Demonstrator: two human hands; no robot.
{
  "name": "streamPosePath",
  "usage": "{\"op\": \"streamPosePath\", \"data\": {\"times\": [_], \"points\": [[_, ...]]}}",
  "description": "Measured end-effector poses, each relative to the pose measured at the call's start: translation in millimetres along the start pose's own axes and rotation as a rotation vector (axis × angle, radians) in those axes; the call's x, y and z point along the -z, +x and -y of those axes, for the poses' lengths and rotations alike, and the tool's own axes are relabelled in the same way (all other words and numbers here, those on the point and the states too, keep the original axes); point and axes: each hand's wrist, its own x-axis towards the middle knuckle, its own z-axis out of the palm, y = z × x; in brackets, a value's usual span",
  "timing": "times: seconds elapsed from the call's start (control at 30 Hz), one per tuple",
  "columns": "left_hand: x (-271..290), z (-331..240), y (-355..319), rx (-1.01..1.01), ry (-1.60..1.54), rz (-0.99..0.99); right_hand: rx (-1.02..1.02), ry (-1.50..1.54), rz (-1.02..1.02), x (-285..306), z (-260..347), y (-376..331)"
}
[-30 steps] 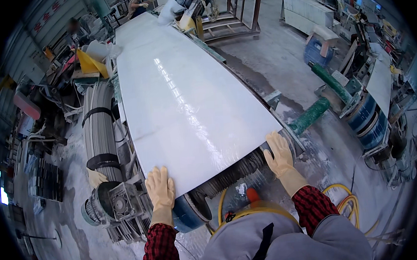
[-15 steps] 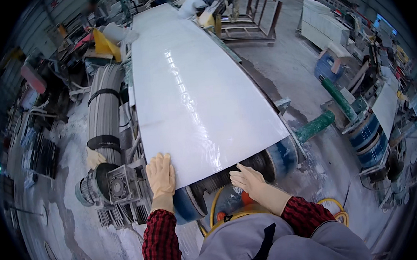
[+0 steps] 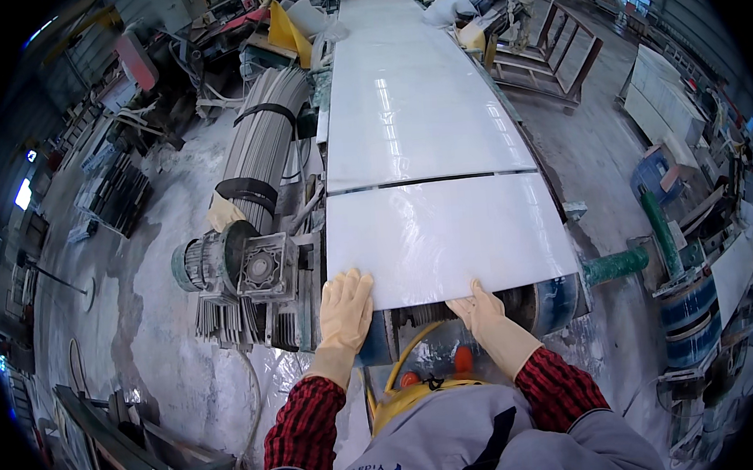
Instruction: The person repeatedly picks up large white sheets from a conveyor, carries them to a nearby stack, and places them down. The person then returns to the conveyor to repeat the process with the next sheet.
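1. Since the frame half a second back, your right hand (image 3: pixel 479 308) is sliding further in along the near edge and the view is tipping down toward the slab's end. A cross seam is now showing that the earlier frames didn't.
2. You're holding the near white slab (image 3: pixel 446 234) on the conveyor line. It's lying directly ahead of both hands, near edge overhanging the end roller (image 3: pixel 549 301).
3. Left hand (image 3: pixel 345 309) is resting flat, fingers spread, on the near-left corner of the slab, palm down, not clamped round anything.
4. Right hand is hooking the near edge about midway along, fingers laid on top. Whether the thumb is curling under, I can't tell.
5. Key relation: the slab's long axis is running left-right across you, and the line itself is running straight away from you. Both hands are sitting on the same near edge, the left one at the corner, the right one nearer the centre. The right-hand corner of the slab is standing unsupported by either hand.
6. Count: two slabs showing, the near one and a longer far slab (image 3: pixel 406 102) butting up just beyond the dark seam (image 3: pixel 442 179). Two gloved hands, both yours.
7. One geared motor (image 3: pixel 239 266) is sitting just left of the line, beside one strapped bundle of grey strips (image 3: pixel 261 147).
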Motion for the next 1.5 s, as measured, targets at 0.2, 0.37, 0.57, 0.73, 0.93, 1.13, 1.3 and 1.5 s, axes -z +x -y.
{"op": "streamPosePath", "data": {"times": [0.2,0.37,0.57,0.73,0.93,1.13,1.3,1.5], "points": [[33,-44,-58,0.026,-0.018,0.13,-0.106,-0.141,-0.006,53,-1,-75],[38,-22,-42,-0.062,-0.109,0.266,-0.111,-0.155,-0.035,68,-9,-93],[-3,31,23,-0.152,-0.097,0.153,-0.034,-0.145,-0.024,70,-20,-97],[-27,56,58,-0.161,-0.002,0.121,-0.001,-0.176,-0.035,81,-30,-92],[-50,55,131,-0.293,-0.054,0.079,0.031,-0.214,-0.019,94,-40,-84],[-79,21,192,-0.263,-0.152,0.242,0.054,-0.218,-0.009,89,-40,-89],[-95,13,195,-0.128,-0.176,0.374,0.052,-0.2,0.027,93,-41,-93],[-112,23,196,-0.106,-0.113,0.455,-0.01,-0.226,-0.044,107,-50,-78]]}}
